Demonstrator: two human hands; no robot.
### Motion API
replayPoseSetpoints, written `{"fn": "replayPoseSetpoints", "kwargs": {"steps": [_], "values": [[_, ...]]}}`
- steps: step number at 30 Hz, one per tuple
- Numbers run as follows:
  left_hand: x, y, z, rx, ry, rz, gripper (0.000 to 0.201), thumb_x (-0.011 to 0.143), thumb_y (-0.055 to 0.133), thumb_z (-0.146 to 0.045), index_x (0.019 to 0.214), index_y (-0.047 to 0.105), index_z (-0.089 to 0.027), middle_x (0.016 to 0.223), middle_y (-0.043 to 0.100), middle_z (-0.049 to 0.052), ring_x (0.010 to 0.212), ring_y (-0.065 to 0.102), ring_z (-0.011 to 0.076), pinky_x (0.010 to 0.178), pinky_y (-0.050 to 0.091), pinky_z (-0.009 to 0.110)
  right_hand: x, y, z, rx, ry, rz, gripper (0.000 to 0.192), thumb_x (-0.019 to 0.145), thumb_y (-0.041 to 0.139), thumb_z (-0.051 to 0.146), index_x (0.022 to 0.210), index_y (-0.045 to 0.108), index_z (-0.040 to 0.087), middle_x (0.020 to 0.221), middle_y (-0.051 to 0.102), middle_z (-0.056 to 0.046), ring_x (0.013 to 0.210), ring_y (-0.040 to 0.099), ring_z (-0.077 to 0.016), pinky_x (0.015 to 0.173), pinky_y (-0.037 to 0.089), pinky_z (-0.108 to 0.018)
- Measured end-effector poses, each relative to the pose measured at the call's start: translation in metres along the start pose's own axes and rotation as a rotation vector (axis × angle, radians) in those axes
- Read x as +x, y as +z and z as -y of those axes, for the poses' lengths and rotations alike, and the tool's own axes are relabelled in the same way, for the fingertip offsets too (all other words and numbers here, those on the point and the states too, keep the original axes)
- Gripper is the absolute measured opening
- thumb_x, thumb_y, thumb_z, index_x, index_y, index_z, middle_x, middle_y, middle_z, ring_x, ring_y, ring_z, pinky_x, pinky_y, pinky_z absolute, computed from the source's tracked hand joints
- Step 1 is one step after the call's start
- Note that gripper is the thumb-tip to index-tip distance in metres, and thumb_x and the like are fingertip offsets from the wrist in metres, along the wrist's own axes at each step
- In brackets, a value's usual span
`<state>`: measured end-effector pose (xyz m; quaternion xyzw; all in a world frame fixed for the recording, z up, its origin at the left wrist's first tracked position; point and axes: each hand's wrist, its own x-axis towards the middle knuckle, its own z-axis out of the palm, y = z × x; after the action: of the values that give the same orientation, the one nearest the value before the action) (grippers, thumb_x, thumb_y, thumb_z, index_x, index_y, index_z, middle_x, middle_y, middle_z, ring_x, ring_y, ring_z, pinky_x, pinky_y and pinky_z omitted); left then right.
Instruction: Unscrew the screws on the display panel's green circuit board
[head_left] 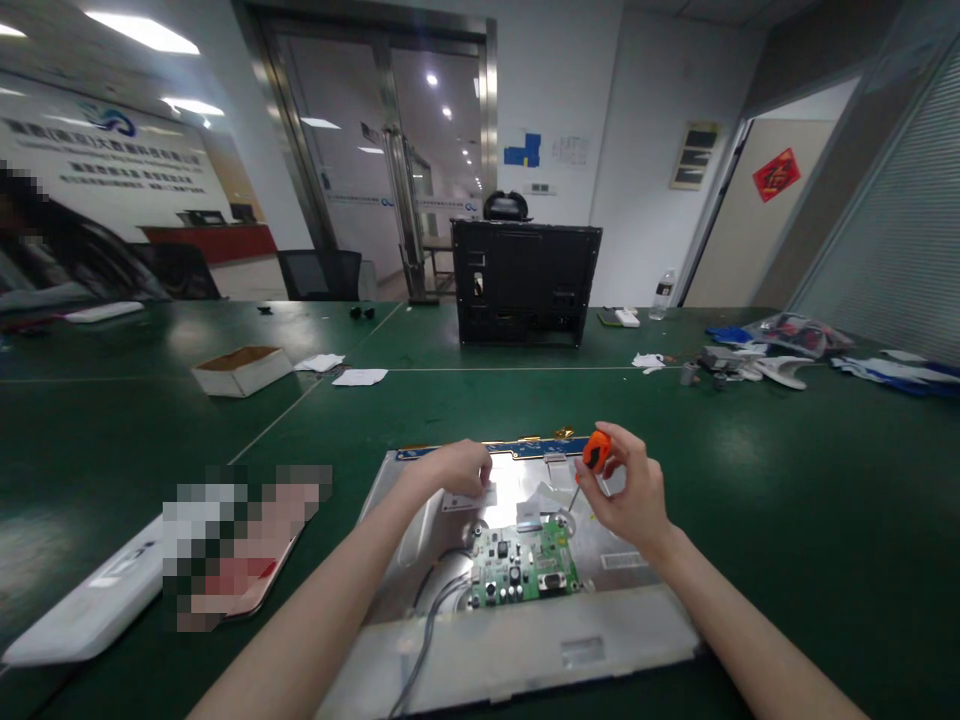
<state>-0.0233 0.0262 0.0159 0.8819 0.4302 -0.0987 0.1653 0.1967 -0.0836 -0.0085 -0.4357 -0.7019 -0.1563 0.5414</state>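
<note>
A bare metal monitor panel (525,640) lies face down on the green table in front of me. A green circuit board (525,572) sits on its back, with grey cables running toward me. My left hand (450,470) rests with curled fingers on the panel's upper left, touching a white label. My right hand (630,490) grips a small screwdriver with an orange handle (597,451), its thin shaft pointing down toward the panel just above the board.
A black monitor back shell (523,283) stands upright across the table. A cardboard box (241,370) and paper scraps lie far left. A white plastic part (82,610) lies near left beside a blurred patch. Parts and bags clutter the far right (757,360).
</note>
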Motion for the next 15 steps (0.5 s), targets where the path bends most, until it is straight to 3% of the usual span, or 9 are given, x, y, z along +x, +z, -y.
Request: {"fn": "replayPoseSetpoints", "kwargs": {"steps": [4,8,11,15], "values": [[-0.007,-0.009,-0.012,-0.038,0.078,-0.052,0.013,0.067,0.06,-0.009,0.074,0.069,-0.017,0.074,0.069,0.004,0.064,0.057,0.0158,0.053,0.036,0.022,0.003,-0.013,0.001,0.003,0.013,-0.022,0.046,0.084,0.061,0.025,0.126,0.042,0.02,0.069,0.059,0.004,0.046,0.054,-0.0098,0.043,0.047,-0.021],[-0.017,-0.012,-0.038,-0.212,0.322,-0.019,0.013,0.072,0.058,-0.009,0.08,0.066,-0.016,0.074,0.066,0.001,0.065,0.057,0.0138,0.053,0.038,0.021,-0.001,-0.033,0.007,-0.019,0.054,-0.054,0.047,0.083,0.063,0.024,0.126,0.043,0.021,0.072,0.059,0.003,0.048,0.056,-0.0104,0.045,0.05,-0.022],[-0.022,-0.002,-0.061,-0.268,0.489,0.004,0.014,0.074,0.058,-0.008,0.082,0.066,-0.016,0.075,0.065,0.0,0.065,0.058,0.0128,0.055,0.039,0.02,-0.011,-0.047,0.015,-0.043,0.125,-0.096,0.047,0.083,0.064,0.025,0.125,0.044,0.02,0.074,0.06,0.002,0.05,0.058,-0.0114,0.045,0.051,-0.022],[-0.028,0.022,-0.085,-0.23,0.584,0.012,0.019,0.072,0.057,-0.003,0.083,0.066,-0.017,0.075,0.065,0.0,0.066,0.058,0.0135,0.056,0.039,0.02,-0.026,-0.061,0.026,-0.075,0.234,-0.175,0.045,0.084,0.064,0.028,0.124,0.047,0.019,0.072,0.059,0.001,0.051,0.06,-0.0127,0.045,0.052,-0.022]]}}
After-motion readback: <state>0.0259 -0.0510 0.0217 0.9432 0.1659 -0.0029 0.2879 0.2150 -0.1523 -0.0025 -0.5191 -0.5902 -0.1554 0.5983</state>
